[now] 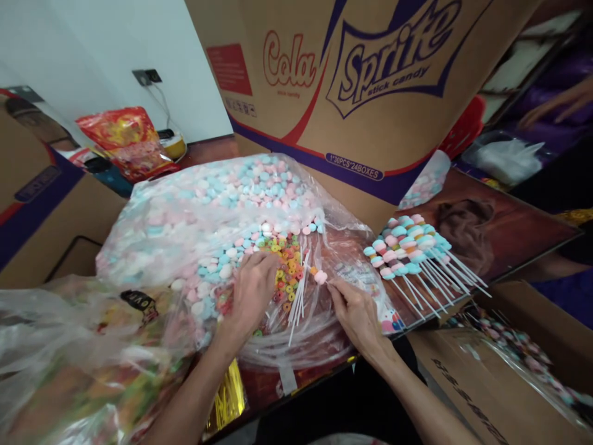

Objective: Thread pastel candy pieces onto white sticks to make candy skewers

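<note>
My right hand (354, 309) pinches a candy stick (319, 276) that carries a pink marshmallow and an orange gummy ring at its tip. Over the gummy rings (290, 272) lies my left hand (254, 281), its fingers bent down among the candies, the fingertips mostly hidden. Pink, white and blue marshmallows (222, 269) spill from a large clear plastic bag (185, 216) just behind and left of that hand. Several loose white sticks (299, 303) rest between my two hands. To the right sits a pile of finished-looking marshmallow sticks (412, 244), their white ends toward the table edge.
A large cardboard box (296, 117) stands behind the bag. Below the table's right edge is an open carton (504, 364) with more candy sticks. A red snack bag (130, 139) stands back left, a gummy bag (92, 358) front left. Another person's hand (560, 105) shows far right.
</note>
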